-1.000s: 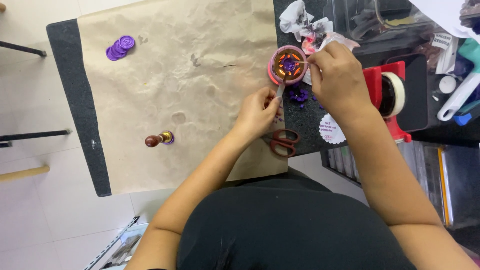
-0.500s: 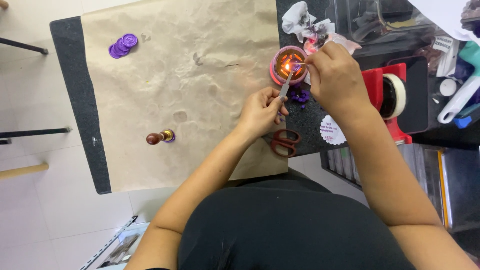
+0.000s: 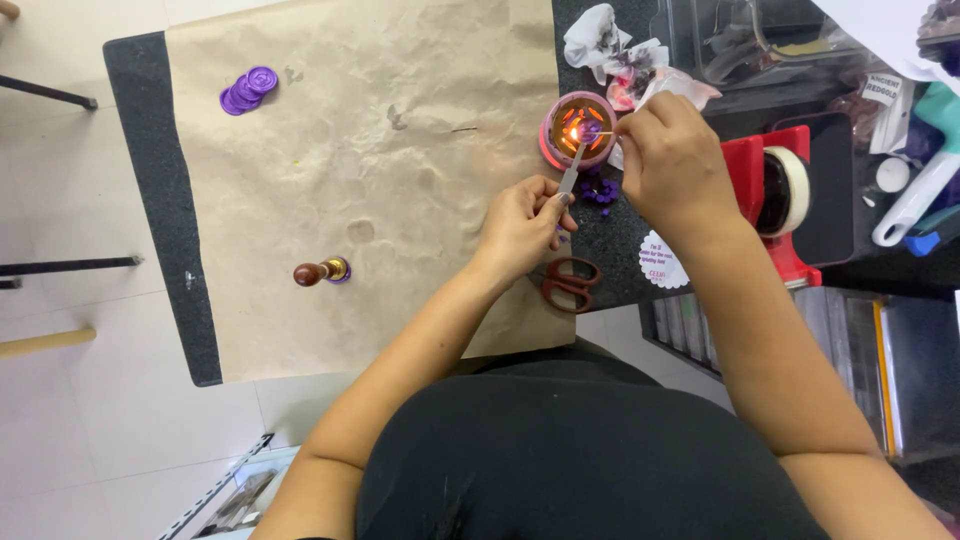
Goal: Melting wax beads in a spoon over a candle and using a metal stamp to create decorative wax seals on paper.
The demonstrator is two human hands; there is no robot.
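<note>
Left hand: the left hand is closed in a pinch on a thin metal tool, whose tip reaches into the flame.
Right hand: the right hand is closed on a slim lit stick, its end at the flame.
Burner: a round pink wax warmer with a lit flame sits at 12 o'clock of the left hand, just beside the right hand at its 9 o'clock.
Nearby: purple wax beads lie between the hands; red-handled scissors lie at 5 o'clock of the left hand; crumpled tissue lies at 12 o'clock of the warmer.
Obstruction: the right hand covers the warmer's right edge.
Surface: creased brown paper over a dark mat; pale floor at left.
Right side: a red tape dispenser and a round white label.
Counts: one wooden-handled stamp on the paper; one small stack of purple wax seals at 10 o'clock; one pair of scissors.
</note>
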